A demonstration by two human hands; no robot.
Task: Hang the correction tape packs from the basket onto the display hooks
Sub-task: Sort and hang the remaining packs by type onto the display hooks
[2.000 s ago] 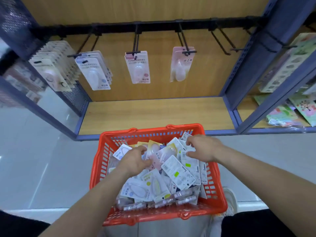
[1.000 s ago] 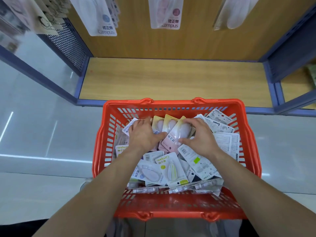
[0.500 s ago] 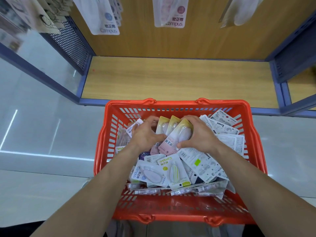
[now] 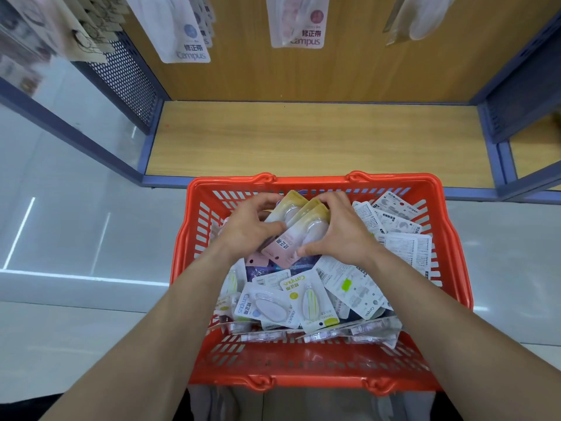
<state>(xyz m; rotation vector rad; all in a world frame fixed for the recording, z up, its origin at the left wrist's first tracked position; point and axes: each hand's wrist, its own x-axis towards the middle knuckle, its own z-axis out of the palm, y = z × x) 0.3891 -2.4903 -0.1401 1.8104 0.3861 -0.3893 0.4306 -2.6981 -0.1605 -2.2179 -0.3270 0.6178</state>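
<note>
A stationery shop: a red slatted plastic shopping basket [image 4: 306, 178] heaped with carded correction tape packs [image 4: 307, 302] stands before a blue-framed wood-laminate display shelf [image 4: 303, 141], with more printed blister-card packs [image 4: 297, 22] hanging above.

The left hand [image 4: 247, 230] and right hand [image 4: 341, 235] have bunched pink-yellow packs [image 4: 287, 243] together.

I'm looking down on a wooden shelf [image 4: 303, 141] framed in blue. Just before its front edge a red basket [image 4: 303, 360] is sitting above the glossy pale floor [image 4: 76, 238], holding heaped correction tape packs [image 4: 306, 299]; what's bearing it I can't tell.
</note>
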